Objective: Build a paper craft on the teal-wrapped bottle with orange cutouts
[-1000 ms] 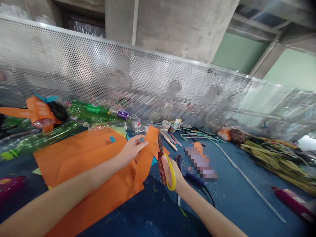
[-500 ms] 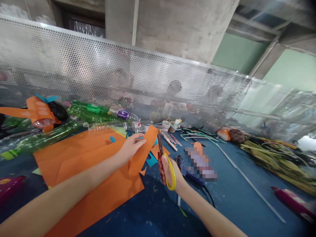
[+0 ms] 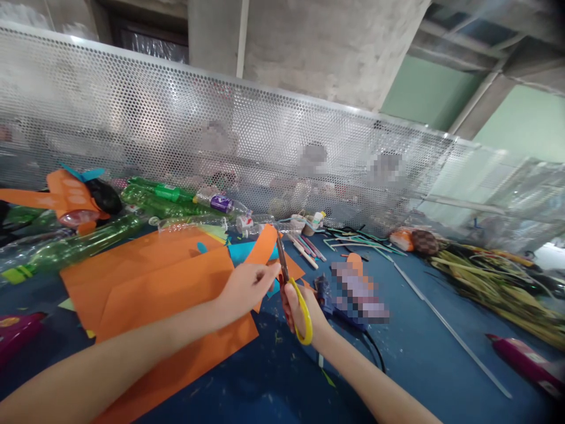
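Observation:
My right hand (image 3: 300, 309) grips a pair of scissors (image 3: 303, 324) by the yellow handle, dark blades pointing up and away. Closed fingers of my left hand (image 3: 247, 285) are on an orange paper strip (image 3: 265, 242), whose lower part hides behind that hand. The fingertips lie close beside the blades, and the strip's upper end stands near the scissor tip. Blue paper (image 3: 241, 252) shows behind the strip. Large orange paper sheets (image 3: 176, 282) lie under my left forearm. A dark blue tool (image 3: 324, 294) with a black cord rests right of the scissors.
Green plastic bottles (image 3: 95, 238) and an orange paper-covered bottle (image 3: 73, 194) lie at the left. Clear bottles line the back, before a perforated metal screen (image 3: 265, 129). Coloured sticks (image 3: 311, 247), a long clear stick (image 3: 450, 330), dried leaves (image 3: 489, 294) and a magenta bottle (image 3: 525, 359) lie to the right.
My left hand has moved right and slightly down, towards the scissors. The orange strip has shifted left at its top and shows less of its length. Blue paper has come into view behind it.

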